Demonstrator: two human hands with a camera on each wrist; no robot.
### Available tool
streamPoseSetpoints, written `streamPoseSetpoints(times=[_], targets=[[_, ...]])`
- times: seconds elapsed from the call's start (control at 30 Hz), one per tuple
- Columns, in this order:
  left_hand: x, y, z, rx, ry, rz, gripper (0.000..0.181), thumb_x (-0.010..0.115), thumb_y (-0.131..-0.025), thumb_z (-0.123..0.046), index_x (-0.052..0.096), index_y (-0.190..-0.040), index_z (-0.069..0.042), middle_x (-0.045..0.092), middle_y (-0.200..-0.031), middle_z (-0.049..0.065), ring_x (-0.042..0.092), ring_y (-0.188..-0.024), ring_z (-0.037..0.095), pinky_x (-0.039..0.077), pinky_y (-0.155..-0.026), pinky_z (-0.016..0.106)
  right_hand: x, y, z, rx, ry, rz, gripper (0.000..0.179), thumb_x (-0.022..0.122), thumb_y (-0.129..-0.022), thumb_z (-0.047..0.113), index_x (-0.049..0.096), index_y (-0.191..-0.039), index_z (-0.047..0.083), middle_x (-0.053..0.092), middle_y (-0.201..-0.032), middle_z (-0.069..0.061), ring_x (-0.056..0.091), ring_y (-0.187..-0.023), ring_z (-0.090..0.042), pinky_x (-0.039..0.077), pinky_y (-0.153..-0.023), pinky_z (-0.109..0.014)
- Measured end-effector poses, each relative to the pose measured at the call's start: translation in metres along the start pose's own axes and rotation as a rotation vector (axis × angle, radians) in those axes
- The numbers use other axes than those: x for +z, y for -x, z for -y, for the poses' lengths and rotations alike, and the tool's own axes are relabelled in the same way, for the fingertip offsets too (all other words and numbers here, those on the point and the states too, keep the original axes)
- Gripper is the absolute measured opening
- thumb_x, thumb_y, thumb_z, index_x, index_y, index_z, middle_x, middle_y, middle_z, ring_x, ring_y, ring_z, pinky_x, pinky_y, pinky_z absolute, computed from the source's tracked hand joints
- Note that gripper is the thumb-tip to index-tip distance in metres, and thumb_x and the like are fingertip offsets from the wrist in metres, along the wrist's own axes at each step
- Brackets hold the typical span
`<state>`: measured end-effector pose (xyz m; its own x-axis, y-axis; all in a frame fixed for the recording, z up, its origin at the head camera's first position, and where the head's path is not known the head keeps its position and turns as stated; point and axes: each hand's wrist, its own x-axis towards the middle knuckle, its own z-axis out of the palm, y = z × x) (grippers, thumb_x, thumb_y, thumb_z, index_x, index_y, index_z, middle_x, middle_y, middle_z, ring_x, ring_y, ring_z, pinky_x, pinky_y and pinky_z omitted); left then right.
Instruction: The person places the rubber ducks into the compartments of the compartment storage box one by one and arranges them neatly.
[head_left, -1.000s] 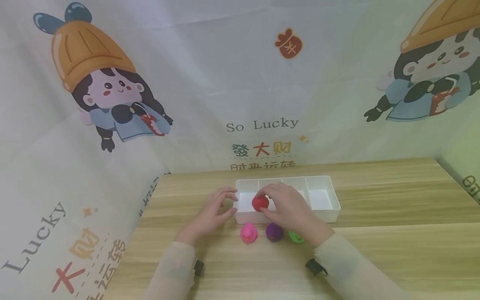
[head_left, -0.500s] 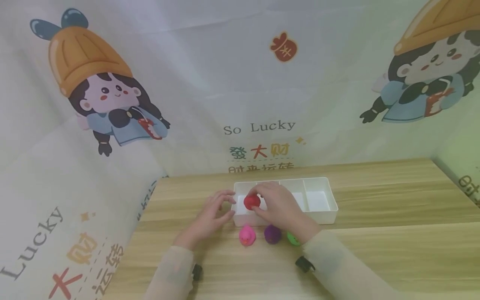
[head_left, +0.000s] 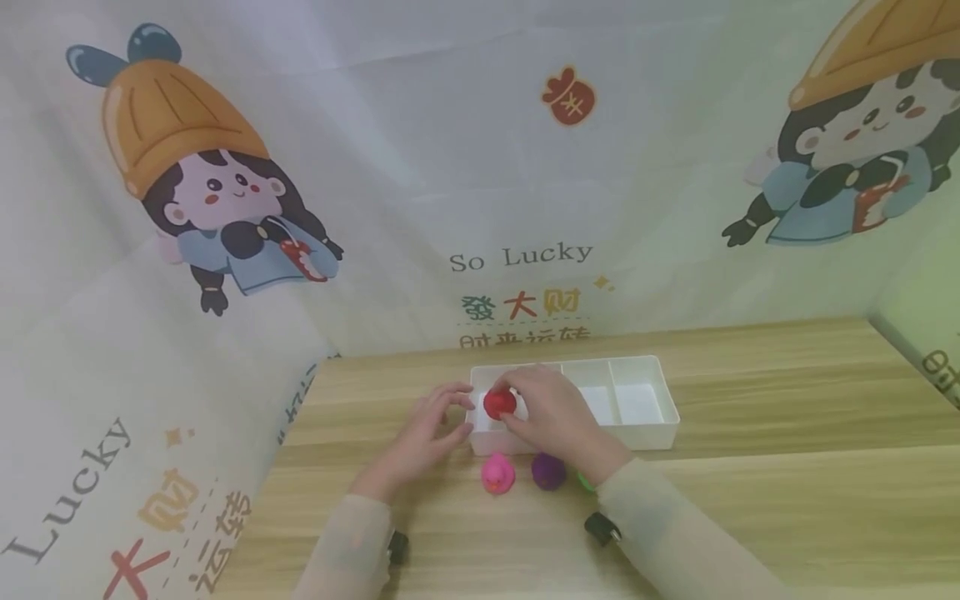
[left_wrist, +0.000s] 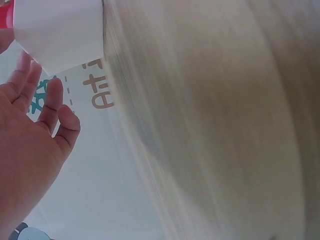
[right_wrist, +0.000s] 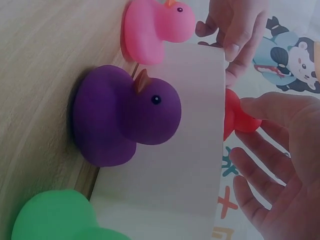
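Observation:
My right hand (head_left: pixel 558 417) pinches a red rubber duck (head_left: pixel 498 404) between thumb and fingers, over the leftmost compartment of a white divided box (head_left: pixel 647 436). In the right wrist view the duck (right_wrist: pixel 230 114) sits partly behind the box's front wall, its head at my thumb. At the box's left end, my left hand (head_left: pixel 431 427) has its fingers loosely bent, fingertips right at the rim. The left wrist view shows this hand (left_wrist: pixel 27 135) beside the box's end wall (left_wrist: pixel 62 35), ring and little fingers spread off it.
Before the box stand a pink rubber duck (head_left: pixel 498 473), a purple one (head_left: pixel 548 472) and a green one (right_wrist: pixel 52 217), the last mostly hidden by my right wrist in the head view. A printed cloth (head_left: pixel 390 167) hangs behind the wooden table (head_left: pixel 787 400).
My right hand has moved left along the box with the red rubber duck, from near the second compartment to the leftmost one. The left hand stays at the box's end.

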<state>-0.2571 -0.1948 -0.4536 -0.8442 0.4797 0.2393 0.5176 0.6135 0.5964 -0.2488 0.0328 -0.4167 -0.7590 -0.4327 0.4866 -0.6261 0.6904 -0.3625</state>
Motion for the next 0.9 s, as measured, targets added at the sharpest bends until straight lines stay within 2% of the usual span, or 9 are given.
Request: streamPoseSetpoints(times=[0.17,0.37,0.6,0.9], targets=[[-0.002,0.0,-0.001,0.024,0.017,-0.023,0.027,0.06,-0.084,-0.021,0.051,-0.109,-0.016,0.035,-0.132,-0.008,0.036,-0.107,0.015,0.04,-0.082,0.039,0.004,-0.004,0.0,-0.014,0.0,0.0,0.029,0.071,-0.069,0.022,0.06,-0.095,0.02,0.06,-0.092,0.011,0.049,-0.087,-0.009,0.04,-0.074,-0.028],[-0.005,0.0,-0.003,0.043,0.008,-0.029,0.027,0.059,-0.085,-0.022,0.051,-0.108,-0.014,0.036,-0.132,-0.005,0.035,-0.108,0.014,0.039,-0.082,0.037,0.008,-0.009,0.002,-0.026,0.025,-0.003,0.028,0.072,-0.069,0.023,0.061,-0.094,0.019,0.06,-0.089,0.01,0.051,-0.086,-0.011,0.04,-0.075,-0.03],[-0.005,-0.001,-0.005,0.058,-0.009,-0.017,0.027,0.058,-0.086,-0.026,0.05,-0.109,-0.014,0.036,-0.132,-0.005,0.039,-0.107,0.023,0.039,-0.081,0.037,0.013,-0.011,0.002,0.023,0.059,0.03,0.026,0.073,-0.067,0.024,0.061,-0.091,0.021,0.06,-0.087,0.012,0.05,-0.087,-0.011,0.037,-0.079,-0.034],[-0.002,0.0,-0.003,0.038,-0.016,0.004,0.025,0.058,-0.086,-0.022,0.05,-0.109,-0.016,0.036,-0.132,-0.005,0.032,-0.112,0.01,0.039,-0.083,0.036,0.019,-0.014,0.0,0.089,0.102,0.105,0.025,0.074,-0.067,0.026,0.061,-0.088,0.024,0.061,-0.085,0.013,0.052,-0.088,-0.01,0.025,-0.089,-0.045]])
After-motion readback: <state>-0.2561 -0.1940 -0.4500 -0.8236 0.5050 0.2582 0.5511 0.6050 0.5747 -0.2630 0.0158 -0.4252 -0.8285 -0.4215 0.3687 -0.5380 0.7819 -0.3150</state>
